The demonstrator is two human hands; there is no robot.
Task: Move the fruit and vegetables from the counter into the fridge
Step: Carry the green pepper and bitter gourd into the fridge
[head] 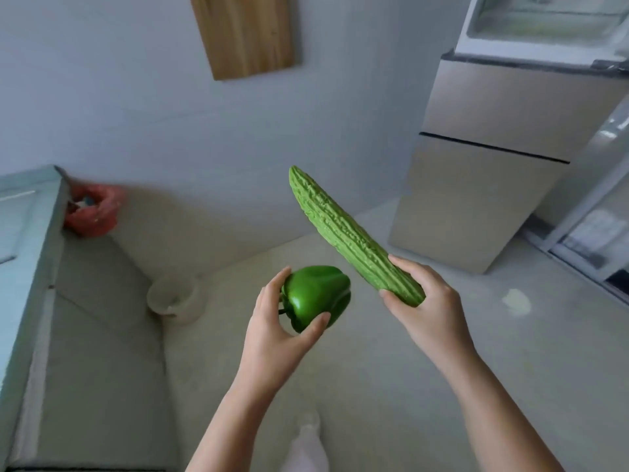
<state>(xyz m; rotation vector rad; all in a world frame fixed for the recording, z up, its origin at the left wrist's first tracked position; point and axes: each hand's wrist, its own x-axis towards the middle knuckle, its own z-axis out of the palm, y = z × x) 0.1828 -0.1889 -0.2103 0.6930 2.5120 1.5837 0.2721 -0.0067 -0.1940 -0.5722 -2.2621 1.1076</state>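
Left hand [272,335] fingers [276,283] grasp the green pepper [316,296] at 6 o'clock. Right hand [425,301] grips the bitter gourd [340,229] by its lower end. Both are off the counter [30,233] at 9; the fridge [493,158] is at 2. One item per hand likely saves a trip.

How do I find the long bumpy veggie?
Find the tall fridge at the right. In front of it, the right hand grips a long bitter gourd by one end. Unlike the smooth round pepper beside it, it is ridged and warty.
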